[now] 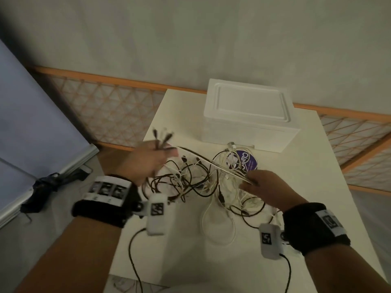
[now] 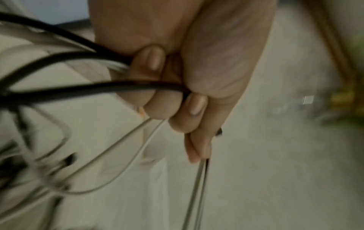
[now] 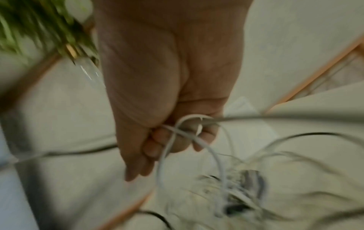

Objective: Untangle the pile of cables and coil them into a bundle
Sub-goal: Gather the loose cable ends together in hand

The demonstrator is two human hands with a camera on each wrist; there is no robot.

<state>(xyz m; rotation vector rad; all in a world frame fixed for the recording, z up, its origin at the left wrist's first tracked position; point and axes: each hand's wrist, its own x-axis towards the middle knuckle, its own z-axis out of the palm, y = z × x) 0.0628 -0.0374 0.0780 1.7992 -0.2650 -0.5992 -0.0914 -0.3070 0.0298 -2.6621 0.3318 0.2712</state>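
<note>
A tangle of black and white cables (image 1: pixel 198 182) lies on the white table (image 1: pixel 184 261). My left hand (image 1: pixel 148 163) is raised over the pile's left side and grips a bunch of cable ends; their plugs (image 1: pixel 161 136) stick up above the fist. In the left wrist view its curled fingers (image 2: pixel 163 99) clamp black and white cables (image 2: pixel 78 90). My right hand (image 1: pixel 264 185) holds cables at the pile's right. A taut run of cables (image 1: pixel 207 163) stretches between both hands. In the right wrist view its fingers (image 3: pixel 167 143) close round white cable loops (image 3: pixel 189 133).
A white lidded box (image 1: pixel 247 111) stands at the back of the table. A purple-labelled round pack (image 1: pixel 246 161) lies just in front of it, under cables. An orange lattice rail (image 1: pixel 110 111) runs behind the table. The floor drops off on the left.
</note>
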